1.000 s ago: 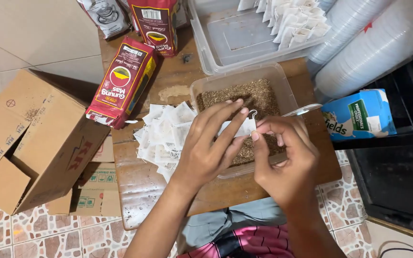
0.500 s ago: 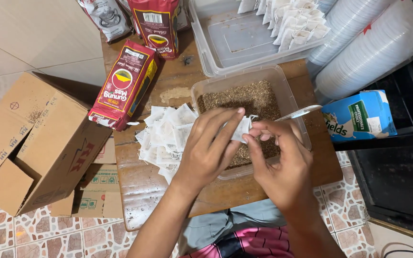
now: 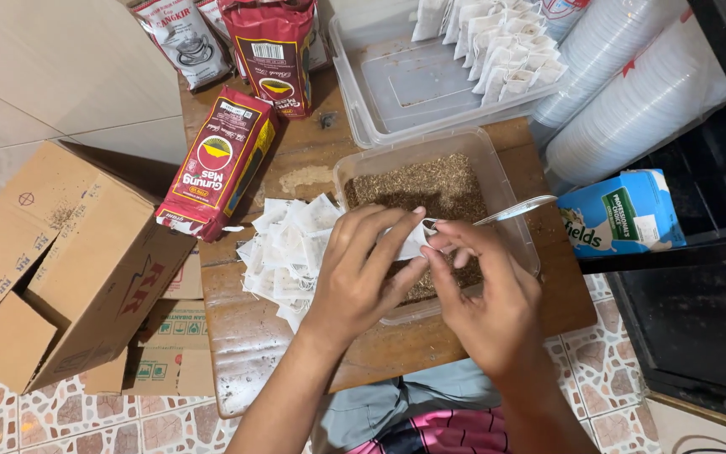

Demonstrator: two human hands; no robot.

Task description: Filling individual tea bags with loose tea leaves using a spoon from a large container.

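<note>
My left hand (image 3: pixel 365 271) and my right hand (image 3: pixel 482 286) meet over a clear plastic tub (image 3: pixel 514 193) of brown loose tea. Both pinch a small white paper sachet (image 3: pixel 414 240) between their fingertips. A metal spoon (image 3: pixel 514 209) runs from my right hand up over the tub's right rim; I cannot tell whether that hand grips its handle. A pile of flat white sachets (image 3: pixel 289 252) lies on the wooden board (image 3: pixel 254 336) just left of my left hand.
A red tea packet (image 3: pixel 220 164) lies flat at the board's left, more packets (image 3: pixel 275 50) stand behind. A clear tray (image 3: pixel 405 92) holds filled sachets (image 3: pixel 506 50). Stacked white cups (image 3: pixel 640 101) and a blue carton (image 3: pixel 623 214) are at right. Cardboard boxes (image 3: pixel 52 269) sit on the floor.
Both hands have kept working the sachet over the tub, shifting slightly. The spoon's handle now points further up and right.
</note>
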